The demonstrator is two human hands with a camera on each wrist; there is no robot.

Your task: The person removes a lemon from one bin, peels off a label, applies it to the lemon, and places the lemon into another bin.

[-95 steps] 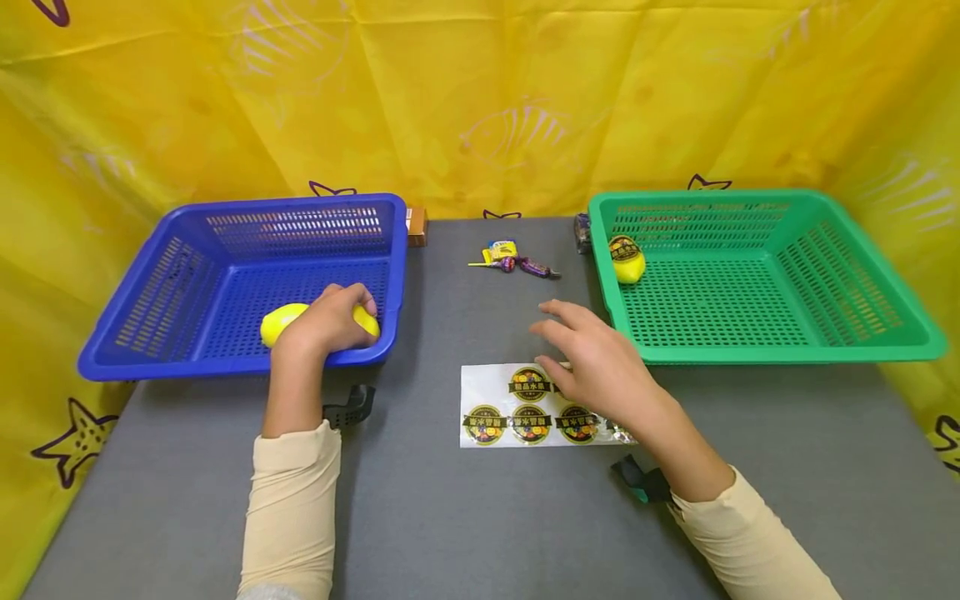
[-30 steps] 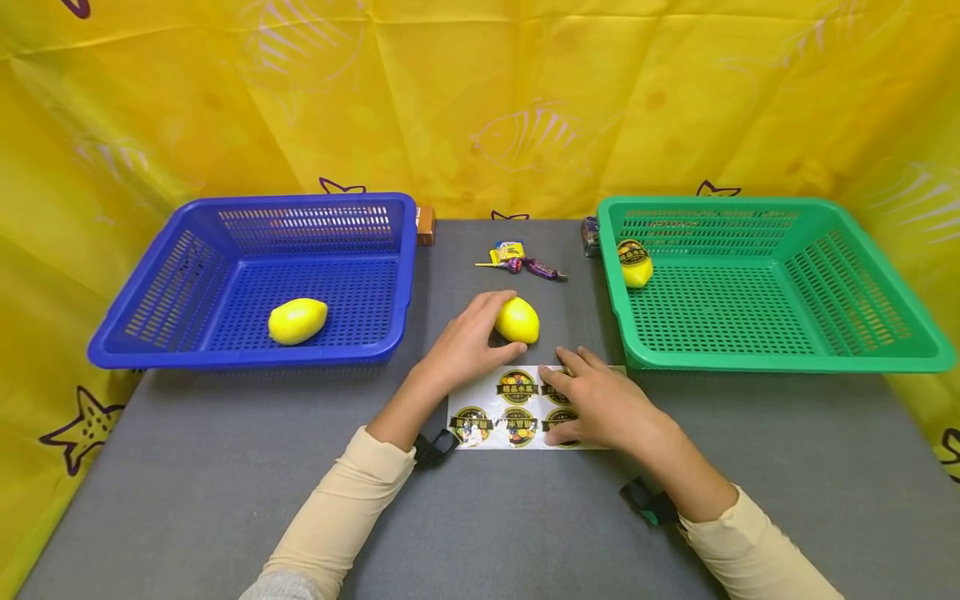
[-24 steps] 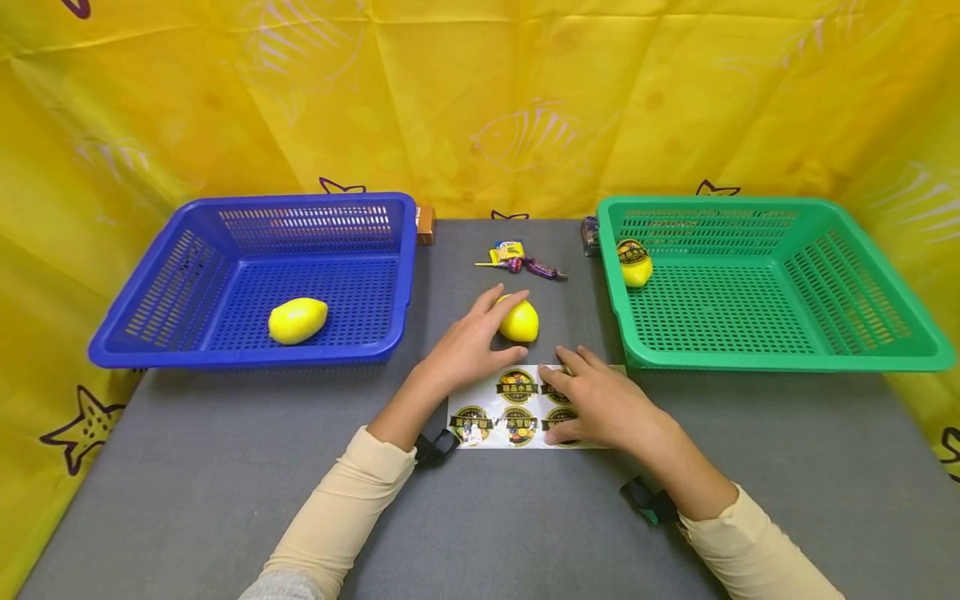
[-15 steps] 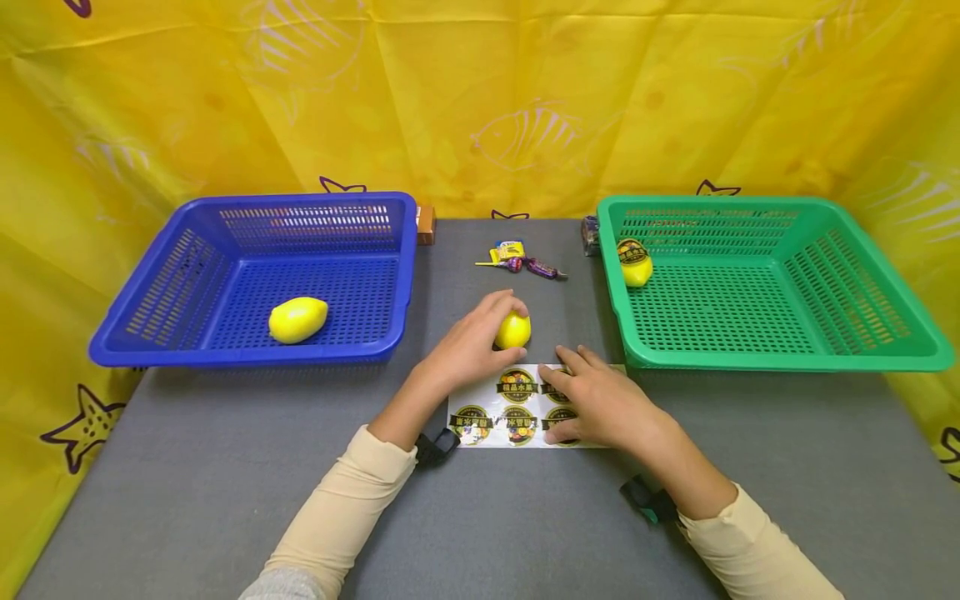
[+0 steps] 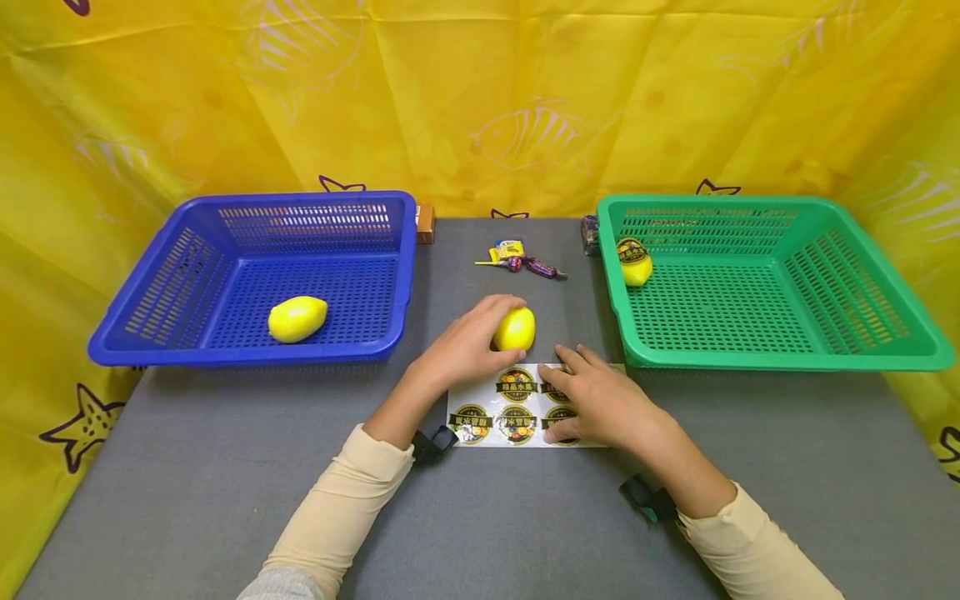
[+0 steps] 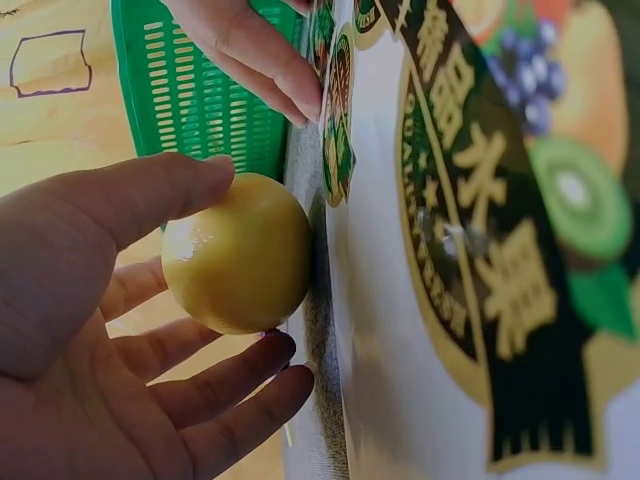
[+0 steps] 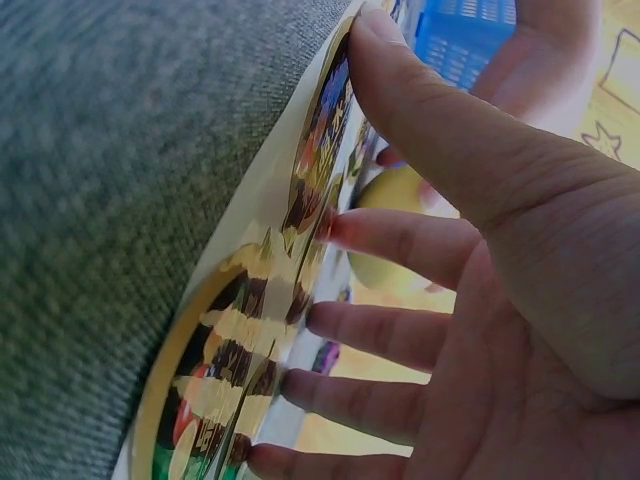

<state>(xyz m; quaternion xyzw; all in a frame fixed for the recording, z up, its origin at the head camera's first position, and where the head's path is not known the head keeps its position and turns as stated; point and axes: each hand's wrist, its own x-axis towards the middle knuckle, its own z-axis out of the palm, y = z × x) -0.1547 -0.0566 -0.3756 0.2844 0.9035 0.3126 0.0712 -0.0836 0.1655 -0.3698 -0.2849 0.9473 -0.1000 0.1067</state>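
My left hand (image 5: 465,346) grips a yellow lemon (image 5: 514,329) on the grey table, just above a white sticker sheet (image 5: 487,408) of round dark fruit labels. In the left wrist view the thumb lies over the lemon (image 6: 238,255) and the fingers curl under it. My right hand (image 5: 600,404) rests on the right part of the sheet, fingers fairly straight. In the right wrist view its thumb tip touches the edge of a sticker on the sheet (image 7: 250,330). Another lemon (image 5: 297,319) lies in the blue basket (image 5: 240,357). A labelled lemon (image 5: 634,262) sits in the green basket (image 5: 750,362).
Wrapped candies (image 5: 517,258) lie at the back middle of the table. A small brown box (image 5: 425,223) stands behind the blue basket's corner, and a dark packet (image 5: 589,233) beside the green basket. Yellow cloth walls surround the table.
My left hand took a lemon out of the blue basket and brought it to the sheet, then turned it slightly. My right hand came down onto the sticker sheet and stayed there.
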